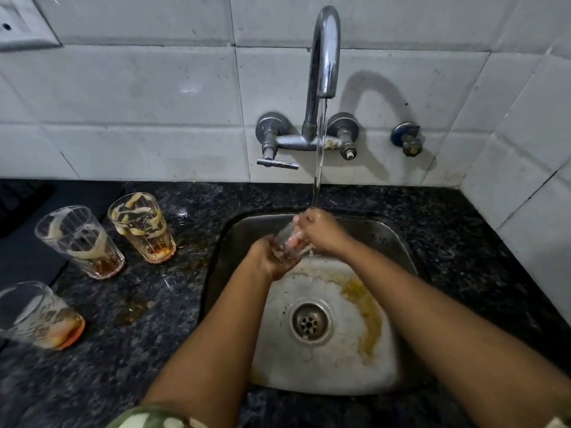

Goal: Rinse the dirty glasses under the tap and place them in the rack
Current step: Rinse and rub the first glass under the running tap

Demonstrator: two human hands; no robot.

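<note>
1. At the far left, three dirty glasses wait on the dark speckled stone surface (160,304). The nearest glass (37,316) stands at the frame's edge with an orange residue at its base. The middle glass (80,242) and the farthest glass (142,228) are clear, ribbed and tapered, both streaked inside with creamy smears over a brownish dreg.
2. The left hand (272,257) holds the fourth glass (289,242) tilted over the steel sink (398,242), its fingers wrapped around the lower body of the glass.
3. The tap (324,57), a curved chrome spout fixed to a white tiled wall, runs a thin clear stream that lands at the glass's mouth.
4. The right hand (321,231) is at the glass's rim, its fingers curled over and seemingly into the opening; rubbing the inside is the likely action, though blur hides the fingertips.
5. The step in hand looks like rinsing the first of four glasses, so the task seems early.
6. The sink basin is dull, scratched metal with a round drain (310,321) and a yellowish trail of washed-out residue.
7. The next move would call for a firm hold on wet, slippery glass and a carry to the rack, which is not in view.
</note>
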